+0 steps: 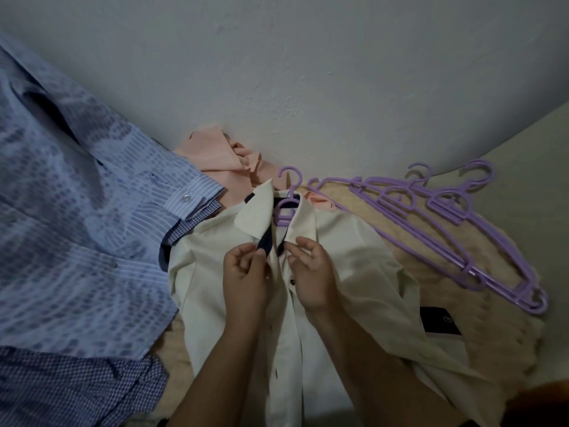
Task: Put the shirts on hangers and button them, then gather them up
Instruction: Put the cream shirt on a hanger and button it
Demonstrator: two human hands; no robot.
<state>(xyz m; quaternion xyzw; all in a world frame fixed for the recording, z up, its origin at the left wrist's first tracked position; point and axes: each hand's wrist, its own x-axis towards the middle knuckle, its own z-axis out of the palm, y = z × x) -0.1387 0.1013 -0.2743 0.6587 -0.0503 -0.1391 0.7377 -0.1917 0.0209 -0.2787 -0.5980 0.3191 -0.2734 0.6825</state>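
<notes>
A cream shirt [354, 260] with dark collar lining lies face up on a beige blanket [480, 272], a purple hanger [288, 208] inside its collar. My left hand [244, 272] pinches the left collar band near the neck. My right hand [311, 269] pinches the right collar edge beside it. A dark button [292, 282] shows on the placket just below my right thumb. The two front edges meet between my hands.
A blue patterned shirt [80, 241] lies at the left over a dark checked shirt [70, 389]. A crumpled peach shirt [221, 158] lies by the wall. Several spare purple hangers [446, 229] lie at the right on the blanket.
</notes>
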